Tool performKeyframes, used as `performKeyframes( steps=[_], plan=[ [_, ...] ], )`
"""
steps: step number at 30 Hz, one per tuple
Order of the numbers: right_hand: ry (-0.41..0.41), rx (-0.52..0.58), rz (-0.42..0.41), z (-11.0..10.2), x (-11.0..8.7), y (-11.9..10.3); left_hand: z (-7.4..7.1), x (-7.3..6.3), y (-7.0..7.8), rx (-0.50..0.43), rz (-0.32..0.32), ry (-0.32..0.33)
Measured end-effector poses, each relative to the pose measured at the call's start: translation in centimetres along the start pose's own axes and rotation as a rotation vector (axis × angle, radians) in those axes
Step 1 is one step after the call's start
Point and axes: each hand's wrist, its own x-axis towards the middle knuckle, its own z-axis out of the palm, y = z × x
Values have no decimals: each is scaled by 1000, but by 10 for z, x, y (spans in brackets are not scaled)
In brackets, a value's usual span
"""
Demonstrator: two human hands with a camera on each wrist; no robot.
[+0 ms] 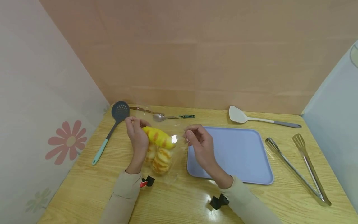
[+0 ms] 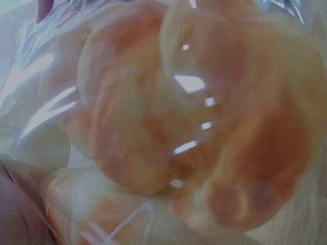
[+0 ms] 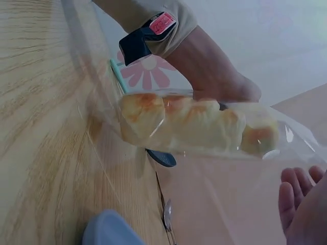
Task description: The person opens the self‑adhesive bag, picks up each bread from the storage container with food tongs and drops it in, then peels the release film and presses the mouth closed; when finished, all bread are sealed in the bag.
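Note:
A clear plastic bag (image 3: 199,132) hangs tilted above the table between both hands, with several bread pieces inside. One long yellow bread (image 1: 160,137) with orange-brown stripes lies uppermost, and paler golden breads (image 1: 162,160) sit below it. My left hand (image 1: 137,137) grips the bag's left side, fingers curled by the yellow bread's end. At the bag's right edge, my right hand (image 1: 202,145) pinches the thin film between thumb and curled fingers. Up close in the left wrist view, browned bread (image 2: 153,102) shows through the shiny film.
A lavender tray (image 1: 232,152) lies right of the bag, partly under my right forearm. A skimmer (image 1: 120,112) is at left; a spoon (image 1: 159,117) and knife-like utensils are behind. A white spatula (image 1: 237,115) lies at the back right, metal tongs (image 1: 307,155) at far right.

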Motion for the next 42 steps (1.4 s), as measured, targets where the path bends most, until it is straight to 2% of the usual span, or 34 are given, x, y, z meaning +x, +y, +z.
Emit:
performKeyframes(
  steps=[5, 10, 14, 18, 24, 32, 38, 42],
  plan=[
    [108, 3, -46, 6, 2, 1, 1, -1, -1, 0, 13, -5],
    [182, 83, 15, 12, 5, 4, 1, -1, -2, -27, 34, -28],
    [209, 114, 41, 14, 6, 6, 1, 1, -4, -35, 103, -67],
    [231, 137, 22, 14, 6, 8, 2, 5, -6, -59, 178, -93],
    [245, 223, 14, 14, 6, 13, 1, 6, -8, -47, 259, -56],
    [240, 442, 92, 18, 6, 15, 4, 4, -8, -133, 229, -14],
    [222, 522, 164, 18, 7, 10, 4, 4, -8, -196, 194, -7],
    [186, 548, 161, 17, 5, 10, 4, 5, -6, -193, 181, -24]
  ],
)
